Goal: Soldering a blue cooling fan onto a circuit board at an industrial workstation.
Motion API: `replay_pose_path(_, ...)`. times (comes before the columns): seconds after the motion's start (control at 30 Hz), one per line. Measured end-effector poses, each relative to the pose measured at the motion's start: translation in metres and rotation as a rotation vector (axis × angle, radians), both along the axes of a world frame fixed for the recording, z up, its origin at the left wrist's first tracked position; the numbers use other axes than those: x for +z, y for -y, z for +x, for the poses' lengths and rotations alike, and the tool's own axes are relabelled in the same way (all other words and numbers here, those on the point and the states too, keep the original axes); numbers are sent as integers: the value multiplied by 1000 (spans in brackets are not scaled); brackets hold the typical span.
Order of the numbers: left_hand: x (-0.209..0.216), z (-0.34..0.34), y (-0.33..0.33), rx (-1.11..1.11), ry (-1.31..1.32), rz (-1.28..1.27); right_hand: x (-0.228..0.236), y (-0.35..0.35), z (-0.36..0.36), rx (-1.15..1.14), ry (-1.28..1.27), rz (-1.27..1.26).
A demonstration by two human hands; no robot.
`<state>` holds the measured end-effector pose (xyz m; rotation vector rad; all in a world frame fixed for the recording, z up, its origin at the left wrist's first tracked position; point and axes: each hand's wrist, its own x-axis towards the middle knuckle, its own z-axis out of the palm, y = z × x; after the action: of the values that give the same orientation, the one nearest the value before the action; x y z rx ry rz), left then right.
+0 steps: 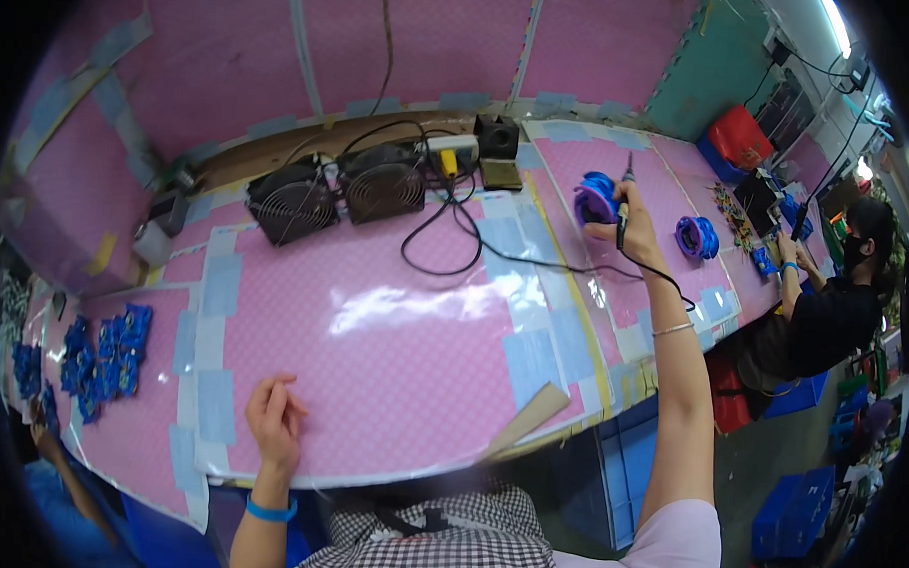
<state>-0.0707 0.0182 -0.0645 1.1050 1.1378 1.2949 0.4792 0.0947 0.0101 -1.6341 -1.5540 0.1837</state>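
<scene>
My right hand point(633, 225) is stretched forward over the right part of the bench, closed round a soldering iron point(629, 176) whose tip points away from me. Between its thumb and fingers sits a round blue and purple piece point(595, 197), like a ring with blue parts around it; whether it is fully gripped I cannot tell. A similar blue and purple piece point(696, 237) lies on the bench just right of that wrist. My left hand point(275, 413) rests near the front edge of the pink bench top point(371, 381), fingers loosely curled, holding nothing.
Two black fans point(292, 206) stand at the back beside a power strip point(451, 144), a black iron stand point(497, 137) and a looping cord point(440, 271). Blue pieces point(107, 357) lie left. Co-workers sit at the right point(839, 307) and far left point(61, 501).
</scene>
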Motion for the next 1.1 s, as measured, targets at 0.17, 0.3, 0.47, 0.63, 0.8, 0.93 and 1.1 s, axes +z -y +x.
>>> replay_pose_path(0.17,20,-17,13,78,402,-100,16,63,-162,408,-186,121)
replay_pose_path(0.3,34,-34,39,-65,576,-215,-11,102,-265,592,-6,71)
replay_pose_path(0.47,46,-82,76,-65,204,-102,-15,90,-304,681,-133,-13)
replay_pose_path(0.63,66,-64,78,20,-260,-52,22,55,-286,259,-123,57)
replay_pose_path(0.8,46,-16,51,65,-658,258,17,54,-260,2,69,342)
replay_pose_path(0.93,36,-1,40,34,-650,279,13,63,-223,11,-401,209)
replay_pose_path(1.1,6,-7,33,77,120,-135,-8,12,-131,-77,-739,87)
